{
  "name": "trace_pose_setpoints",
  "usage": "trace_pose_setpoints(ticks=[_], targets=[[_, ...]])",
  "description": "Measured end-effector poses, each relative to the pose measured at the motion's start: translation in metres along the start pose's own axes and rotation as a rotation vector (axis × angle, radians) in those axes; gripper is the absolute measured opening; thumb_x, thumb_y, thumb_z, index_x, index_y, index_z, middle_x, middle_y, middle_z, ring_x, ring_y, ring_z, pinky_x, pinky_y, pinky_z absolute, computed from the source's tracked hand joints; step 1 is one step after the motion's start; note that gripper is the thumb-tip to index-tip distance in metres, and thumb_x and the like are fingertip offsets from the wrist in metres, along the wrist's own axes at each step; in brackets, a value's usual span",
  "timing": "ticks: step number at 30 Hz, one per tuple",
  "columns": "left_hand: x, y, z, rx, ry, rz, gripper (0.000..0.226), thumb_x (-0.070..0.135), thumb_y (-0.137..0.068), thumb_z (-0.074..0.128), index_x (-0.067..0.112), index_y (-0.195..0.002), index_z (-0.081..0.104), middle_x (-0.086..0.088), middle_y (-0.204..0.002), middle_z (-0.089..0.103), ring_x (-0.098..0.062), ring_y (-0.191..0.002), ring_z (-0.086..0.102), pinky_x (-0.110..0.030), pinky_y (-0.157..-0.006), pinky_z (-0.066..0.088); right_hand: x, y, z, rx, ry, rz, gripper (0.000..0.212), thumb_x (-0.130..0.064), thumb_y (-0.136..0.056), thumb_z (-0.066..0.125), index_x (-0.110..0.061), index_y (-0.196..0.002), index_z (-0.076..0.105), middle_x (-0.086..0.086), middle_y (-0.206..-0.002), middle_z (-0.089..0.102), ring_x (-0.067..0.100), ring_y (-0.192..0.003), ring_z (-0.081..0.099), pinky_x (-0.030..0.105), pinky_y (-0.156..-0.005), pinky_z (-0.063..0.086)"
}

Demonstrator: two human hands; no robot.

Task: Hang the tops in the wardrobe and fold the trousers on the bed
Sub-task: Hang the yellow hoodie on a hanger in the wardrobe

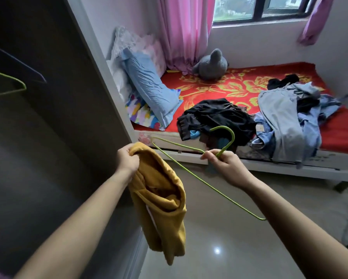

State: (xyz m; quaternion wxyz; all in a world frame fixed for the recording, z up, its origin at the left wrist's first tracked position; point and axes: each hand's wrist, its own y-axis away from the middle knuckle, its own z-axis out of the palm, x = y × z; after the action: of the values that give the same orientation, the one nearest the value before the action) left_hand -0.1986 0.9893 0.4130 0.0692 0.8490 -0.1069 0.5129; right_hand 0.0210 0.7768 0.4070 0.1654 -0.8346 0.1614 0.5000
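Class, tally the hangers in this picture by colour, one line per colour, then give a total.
Green hangers: 2, one in the right hand, one in the wardrobe
Dark hangers: 1, in the wardrobe
Total: 3

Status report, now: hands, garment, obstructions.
Left hand grips yellow top. Right hand holds green hanger, not yet inside top. Nothing blocking.

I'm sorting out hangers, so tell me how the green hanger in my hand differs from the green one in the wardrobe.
The hanger in hand is gripped below its hook by the right hand, out over the floor; the wardrobe hanger is inside the wardrobe, untouched. The held one shows whole, hook included; the wardrobe one is cut off by the frame edge. Both are thin, green and bare.
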Motion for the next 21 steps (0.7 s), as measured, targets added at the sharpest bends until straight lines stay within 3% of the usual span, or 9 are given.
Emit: trace_pose_setpoints(ticks=[3, 6, 10, 12, 15, 19, 21], targets=[[0.000, -0.001, 0.007, 0.058, -0.040, 0.041, 0.021, 0.008, -0.095, 0.057, 0.024, -0.102, 0.069, 0.010, -0.089, 0.065, -0.008, -0.083, 0.061, -0.025, -0.076, 0.050, 0.015, 0.010, -0.011, -0.150, 0.090, 0.055, 0.031, -0.044, -0.102, 0.050, -0.030, -0.086, 0.073, -0.002, -0.077, 0.069, 0.016, -0.074, 0.062, 0.035, -0.078, 0.050], [0.009, -0.002, 0.013, 0.068, -0.013, 0.104, 0.017, 0.011, -0.094, 0.060, 0.024, -0.098, 0.071, 0.010, -0.087, 0.067, -0.006, -0.079, 0.061, -0.025, -0.075, 0.054, 0.018, 0.014, -0.008, -0.240, 0.147, 0.074, 0.031, -0.049, -0.100, 0.051, -0.037, -0.082, 0.072, -0.014, -0.059, 0.054, 0.003, -0.056, 0.046, 0.025, -0.059, 0.040], [0.024, -0.001, 0.011, -0.055, 0.009, 0.174, 0.016, 0.021, -0.094, 0.064, 0.018, -0.107, 0.073, 0.002, -0.094, 0.071, -0.015, -0.089, 0.067, -0.032, -0.078, 0.059, 0.009, 0.009, 0.021, -0.168, 0.187, 0.024, 0.031, -0.045, -0.101, 0.050, -0.035, -0.081, 0.071, -0.021, -0.070, 0.064, -0.004, -0.068, 0.058, 0.011, -0.061, 0.040], [0.031, -0.002, 0.002, -0.074, 0.027, 0.236, 0.015, 0.021, -0.093, 0.065, 0.017, -0.105, 0.074, 0.002, -0.093, 0.072, -0.016, -0.090, 0.068, -0.033, -0.078, 0.058, 0.000, 0.004, 0.032, -0.134, 0.147, 0.013, 0.030, -0.043, -0.102, 0.050, -0.039, -0.079, 0.070, -0.024, -0.074, 0.067, -0.005, -0.073, 0.061, 0.011, -0.063, 0.043], [0.038, -0.005, -0.017, -0.035, -0.006, 0.317, 0.015, 0.025, -0.092, 0.067, 0.017, -0.102, 0.074, 0.004, -0.093, 0.071, -0.012, -0.087, 0.067, -0.026, -0.075, 0.056, -0.014, -0.005, 0.035, -0.181, 0.143, 0.019, 0.031, -0.046, -0.101, 0.051, -0.037, -0.081, 0.073, -0.015, -0.087, 0.072, 0.000, -0.088, 0.065, 0.021, -0.078, 0.050], [0.034, -0.010, -0.041, 0.160, -0.133, 0.335, 0.018, 0.021, -0.091, 0.068, 0.012, -0.107, 0.071, -0.004, -0.106, 0.053, -0.007, -0.086, 0.055, -0.008, -0.067, 0.042, -0.035, -0.009, 0.024, -0.096, 0.128, -0.048, 0.031, -0.040, -0.101, 0.054, -0.034, -0.077, 0.073, -0.029, -0.069, 0.065, -0.008, -0.069, 0.058, 0.009, -0.064, 0.038], [0.030, -0.008, -0.045, 0.162, -0.115, 0.310, 0.018, 0.019, -0.092, 0.067, 0.010, -0.107, 0.070, -0.005, -0.107, 0.052, -0.006, -0.085, 0.054, -0.005, -0.061, 0.044, -0.045, -0.011, 0.019, -0.029, 0.065, -0.073, 0.031, -0.038, -0.102, 0.054, -0.029, -0.080, 0.075, -0.029, -0.071, 0.066, -0.010, -0.074, 0.059, 0.007, -0.066, 0.039]])
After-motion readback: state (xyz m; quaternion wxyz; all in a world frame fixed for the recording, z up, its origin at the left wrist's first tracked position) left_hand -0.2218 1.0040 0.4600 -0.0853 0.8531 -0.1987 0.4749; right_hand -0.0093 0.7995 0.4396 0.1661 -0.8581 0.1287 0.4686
